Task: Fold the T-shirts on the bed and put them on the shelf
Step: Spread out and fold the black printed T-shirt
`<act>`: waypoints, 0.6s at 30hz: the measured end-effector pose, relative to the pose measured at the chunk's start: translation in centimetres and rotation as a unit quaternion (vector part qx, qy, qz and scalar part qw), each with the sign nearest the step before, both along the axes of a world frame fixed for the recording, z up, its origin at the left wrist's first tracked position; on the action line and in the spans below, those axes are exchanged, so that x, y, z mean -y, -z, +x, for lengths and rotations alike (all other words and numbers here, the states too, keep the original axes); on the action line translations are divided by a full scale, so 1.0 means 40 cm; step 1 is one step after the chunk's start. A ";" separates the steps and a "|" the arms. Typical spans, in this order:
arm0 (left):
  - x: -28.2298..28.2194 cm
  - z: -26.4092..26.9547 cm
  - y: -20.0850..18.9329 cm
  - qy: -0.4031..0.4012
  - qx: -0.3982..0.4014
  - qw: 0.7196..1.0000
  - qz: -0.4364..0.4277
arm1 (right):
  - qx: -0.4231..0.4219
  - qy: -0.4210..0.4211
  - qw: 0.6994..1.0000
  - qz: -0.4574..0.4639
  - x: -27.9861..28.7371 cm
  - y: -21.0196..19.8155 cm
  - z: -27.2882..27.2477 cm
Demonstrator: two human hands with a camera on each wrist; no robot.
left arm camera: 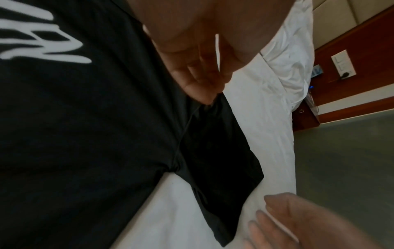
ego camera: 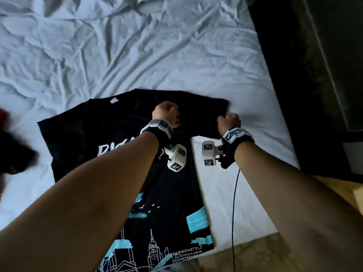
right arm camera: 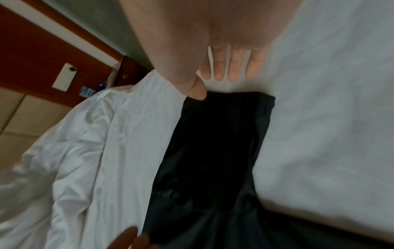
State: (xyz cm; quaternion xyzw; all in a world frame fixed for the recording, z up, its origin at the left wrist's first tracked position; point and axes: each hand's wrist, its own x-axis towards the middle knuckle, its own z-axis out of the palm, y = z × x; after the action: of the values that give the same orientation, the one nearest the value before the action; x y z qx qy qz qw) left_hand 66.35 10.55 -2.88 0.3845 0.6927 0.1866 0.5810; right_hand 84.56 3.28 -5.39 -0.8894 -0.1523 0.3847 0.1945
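A black T-shirt (ego camera: pixel 78 134) with white lettering and a blue skyline print lies flat, front up, on the white bed (ego camera: pixel 137 55). My left hand (ego camera: pixel 167 112) is at its right shoulder; in the left wrist view the fingers (left arm camera: pixel 202 87) pinch a small bunch of the fabric (left arm camera: pixel 85 118) by the sleeve seam. My right hand (ego camera: pixel 229 119) is at the outer edge of that sleeve (right arm camera: pixel 213 143). Its thumb (right arm camera: pixel 198 94) touches the hem and its straight fingers (right arm camera: pixel 221 70) rest on the sheet, gripping nothing.
Another dark garment with some red (ego camera: pixel 11 154) lies at the bed's left edge. The rumpled sheet stretches away beyond the shirt. A dark bench or frame (ego camera: pixel 314 95) runs along the bed's right side, with carpet below. A cable (ego camera: pixel 233 213) hangs from my right wrist.
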 end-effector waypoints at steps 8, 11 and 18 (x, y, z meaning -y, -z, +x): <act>-0.031 0.077 0.070 0.054 0.002 0.997 -0.050 | -0.124 0.013 0.992 -0.021 -0.009 0.061 0.083; -0.030 0.091 0.077 0.093 0.010 0.993 -0.077 | -0.165 0.043 0.985 -0.033 -0.029 0.051 0.079; -0.034 0.104 0.052 0.101 0.047 0.989 -0.099 | -0.097 -0.087 0.992 0.008 -0.054 0.046 0.054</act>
State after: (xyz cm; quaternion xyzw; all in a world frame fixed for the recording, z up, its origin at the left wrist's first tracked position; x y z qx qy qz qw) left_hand 70.52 11.90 -4.95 0.3843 0.6374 0.0754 0.6636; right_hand 86.71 5.43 -7.23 -0.8299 -0.2123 0.4829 0.1814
